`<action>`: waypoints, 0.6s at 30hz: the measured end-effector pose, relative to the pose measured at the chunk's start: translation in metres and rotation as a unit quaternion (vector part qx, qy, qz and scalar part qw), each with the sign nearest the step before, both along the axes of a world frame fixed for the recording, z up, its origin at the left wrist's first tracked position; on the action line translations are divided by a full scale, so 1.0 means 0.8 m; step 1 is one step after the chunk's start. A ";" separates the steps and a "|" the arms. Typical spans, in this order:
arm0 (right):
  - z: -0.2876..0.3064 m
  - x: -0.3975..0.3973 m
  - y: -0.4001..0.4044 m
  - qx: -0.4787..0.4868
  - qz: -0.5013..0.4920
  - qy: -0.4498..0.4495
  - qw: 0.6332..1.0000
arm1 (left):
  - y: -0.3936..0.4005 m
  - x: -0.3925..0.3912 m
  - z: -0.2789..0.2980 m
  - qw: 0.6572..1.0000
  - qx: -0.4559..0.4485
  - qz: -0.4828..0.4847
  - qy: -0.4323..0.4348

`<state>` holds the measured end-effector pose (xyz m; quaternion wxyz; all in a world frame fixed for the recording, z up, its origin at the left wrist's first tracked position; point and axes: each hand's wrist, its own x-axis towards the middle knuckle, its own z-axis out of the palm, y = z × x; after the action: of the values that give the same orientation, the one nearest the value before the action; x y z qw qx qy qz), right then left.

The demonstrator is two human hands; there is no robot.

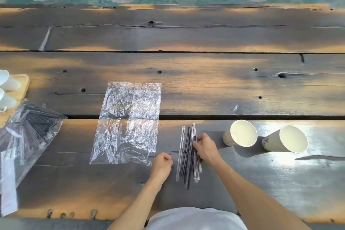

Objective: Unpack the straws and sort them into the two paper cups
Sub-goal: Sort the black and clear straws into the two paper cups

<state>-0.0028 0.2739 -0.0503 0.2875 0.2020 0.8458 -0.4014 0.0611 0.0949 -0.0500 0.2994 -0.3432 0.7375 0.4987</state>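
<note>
While the left hand (162, 163) curls empty, the right hand (205, 147) apparently pinches the straws (188, 155).

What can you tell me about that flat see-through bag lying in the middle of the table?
The clear plastic bag is thin, glossy film, heavily crinkled and catching the light. It looks empty and lies flat on the dark wooden table, long side running away from the person, across a gap between two planks. Its near right corner lies close to the left hand; whether they touch is unclear. The straws lie to its right, apart from it.
</note>
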 end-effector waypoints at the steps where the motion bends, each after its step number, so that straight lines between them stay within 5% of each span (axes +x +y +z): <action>1: -0.001 0.005 0.004 -0.012 -0.009 -0.006 1.000 | 0.001 -0.003 0.000 1.000 -0.011 -0.004 0.005; 6: -0.001 0.042 0.032 0.000 -0.048 -0.025 0.999 | 0.021 -0.015 0.004 0.984 -0.141 -0.079 0.069; 12: 0.007 0.065 0.023 0.015 -0.027 0.014 0.999 | 0.063 -0.020 0.006 0.950 -0.173 -0.226 0.126; 18: 0.014 0.055 -0.014 0.010 0.022 -0.014 1.000 | 0.056 -0.023 0.004 0.935 -0.243 -0.213 0.145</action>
<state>0.0410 0.2627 -0.0395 0.3061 0.1917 0.8498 -0.3839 0.0431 0.1399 -0.0466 0.1958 -0.1642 0.9275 0.2728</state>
